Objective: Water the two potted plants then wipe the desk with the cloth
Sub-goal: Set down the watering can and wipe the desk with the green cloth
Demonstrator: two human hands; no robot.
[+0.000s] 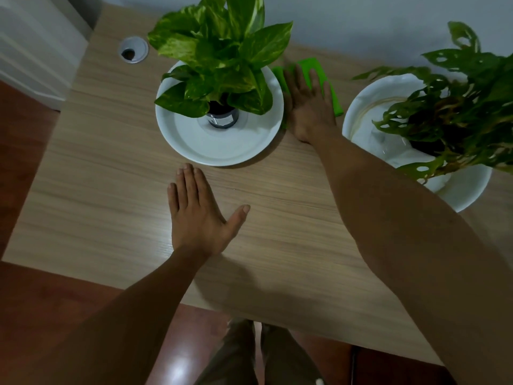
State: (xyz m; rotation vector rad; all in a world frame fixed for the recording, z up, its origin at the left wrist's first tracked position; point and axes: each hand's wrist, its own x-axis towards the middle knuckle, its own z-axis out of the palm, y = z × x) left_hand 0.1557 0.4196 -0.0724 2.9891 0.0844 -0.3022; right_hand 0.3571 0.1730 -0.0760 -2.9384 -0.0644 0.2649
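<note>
the right hand [309, 104] lay flat on the green cloth [313, 79], fingers straight and slightly spread, pressing it to the table [111, 168] near the far edge, between the two white dishes. the left hand [195, 215] rested palm-down near the middle of the table, fingers straight and together, thumb out. the pothos [219, 59] stood in its white dish [222, 145] and the holed-leaf plant [458, 107] in its own [458, 190], where a film of water seemed to show. no watering vessel was in view, so watering looked done; wiping appeared under way, with most of the table left.
</note>
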